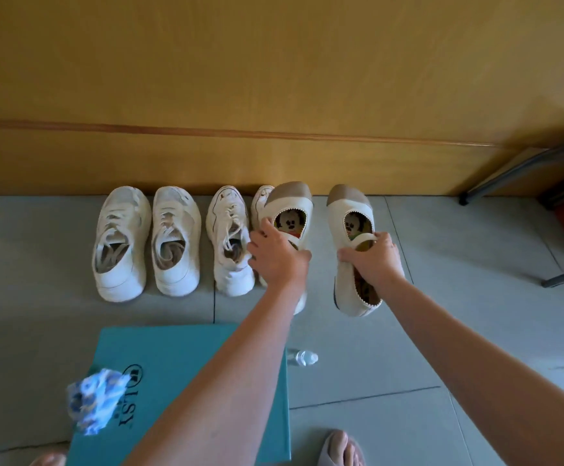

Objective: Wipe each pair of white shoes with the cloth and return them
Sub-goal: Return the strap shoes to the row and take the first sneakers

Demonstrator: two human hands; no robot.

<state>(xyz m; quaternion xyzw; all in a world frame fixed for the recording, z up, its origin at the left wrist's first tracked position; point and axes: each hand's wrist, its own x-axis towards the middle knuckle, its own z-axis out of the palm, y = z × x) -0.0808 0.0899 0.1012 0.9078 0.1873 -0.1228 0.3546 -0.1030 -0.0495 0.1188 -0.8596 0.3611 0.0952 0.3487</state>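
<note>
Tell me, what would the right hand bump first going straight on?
Probably the left shoe, gripped by the left hand; the right hand, gripping the right shoe, angles toward it; depth unclear.

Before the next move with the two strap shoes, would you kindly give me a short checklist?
1. Left hand grips the left strap shoe: ok.
2. Right hand grips the right strap shoe: ok.
3. Cloth lies on the teal box, nearby: ok.
4. Cloth in a hand for wiping: not ok.
5. Strap shoes already wiped: cannot tell.
</note>
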